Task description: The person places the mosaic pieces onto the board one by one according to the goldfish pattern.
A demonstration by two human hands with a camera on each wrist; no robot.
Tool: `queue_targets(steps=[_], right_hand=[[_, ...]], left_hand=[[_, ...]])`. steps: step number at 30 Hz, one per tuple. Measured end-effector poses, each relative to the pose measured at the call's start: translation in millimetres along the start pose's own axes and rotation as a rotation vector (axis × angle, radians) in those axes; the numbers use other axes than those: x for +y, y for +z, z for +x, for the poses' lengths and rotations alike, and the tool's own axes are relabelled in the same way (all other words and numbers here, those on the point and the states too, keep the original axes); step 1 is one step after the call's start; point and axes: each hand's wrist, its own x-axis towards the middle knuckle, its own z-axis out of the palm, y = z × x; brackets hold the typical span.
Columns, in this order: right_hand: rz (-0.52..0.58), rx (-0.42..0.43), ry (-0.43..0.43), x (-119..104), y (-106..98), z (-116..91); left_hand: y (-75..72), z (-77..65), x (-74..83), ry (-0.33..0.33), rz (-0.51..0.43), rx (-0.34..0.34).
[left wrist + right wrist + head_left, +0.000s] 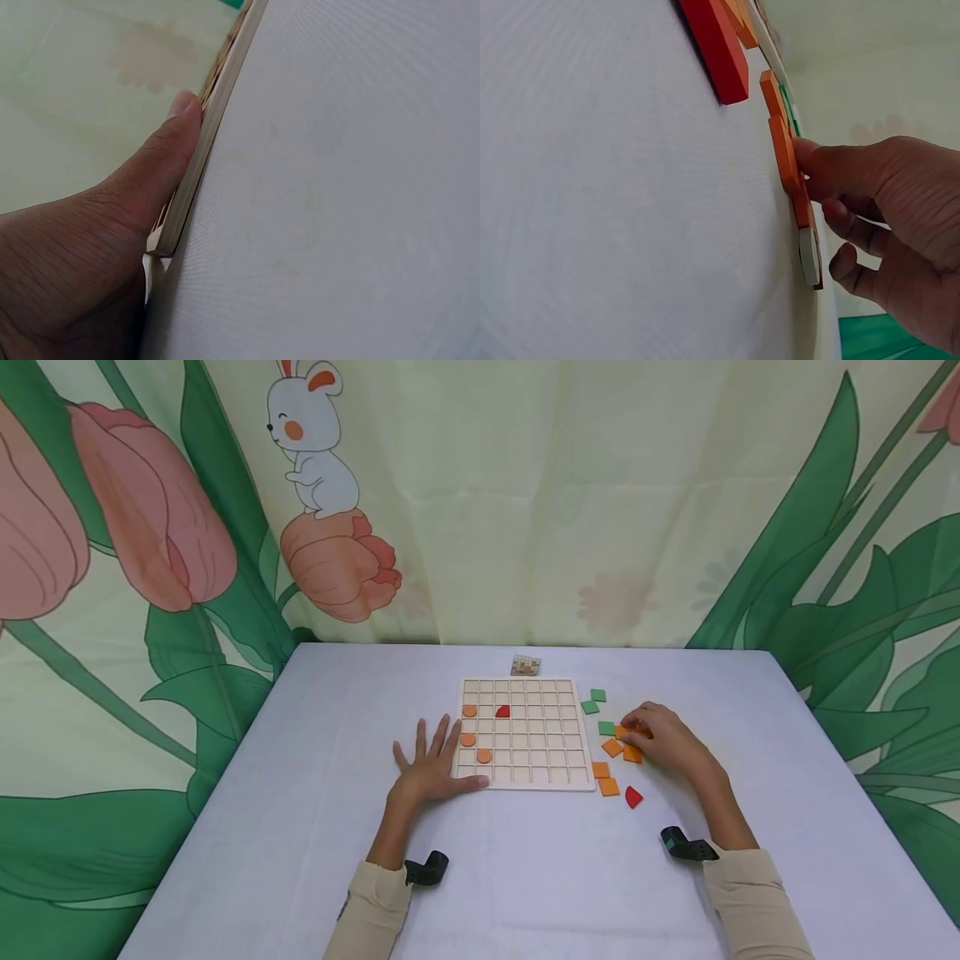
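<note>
A pale wooden grid board (532, 783) lies on the table. My left hand (429, 775) rests with spread fingers at its lower left corner, thumb (169, 154) lying along the front edge. Orange discs (483, 756) and a red quarter-circle piece (503, 712) sit in its cells. Right of the board, my right hand (667, 739) pinches an orange square tile (621, 732) between thumb and fingertips, low among other orange tiles (612, 747). In the right wrist view, the other fingers are curled beside a whitish piece (808, 256).
Green tiles (590, 707) lie along the board's right side. Nearer the front are more orange tiles (609, 787) and another red quarter-circle piece (633, 797). A small patterned item (526, 666) sits behind the board. A printed curtain (487, 527) hangs beyond the table.
</note>
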Motion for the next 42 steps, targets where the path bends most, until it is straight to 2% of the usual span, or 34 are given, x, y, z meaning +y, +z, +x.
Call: queue_targets(steps=[5,12,22,31,42], right_hand=[[0.008,-0.025,0.014,1,-1,1],[0.020,-0.015,0.058,-2,1,5],[-0.014,-0.014,0.050,-2,2,8],[0.000,-0.020,0.052,-2,-5,7],[0.043,-0.027,0.019,-22,-6,13]], left_hand=[[-0.8,-0.1,0.2,-0.004,-0.002,-0.003],[-2.6,-1.9,1.3,0.007,-0.010,-0.003],[-4.1,-2.4,2.0,0.002,-0.018,-0.003],[-0.4,-0.1,2.0,-0.004,0.007,-0.003],[0.8,0.9,0.9,-0.009,0.014,-0.007]])
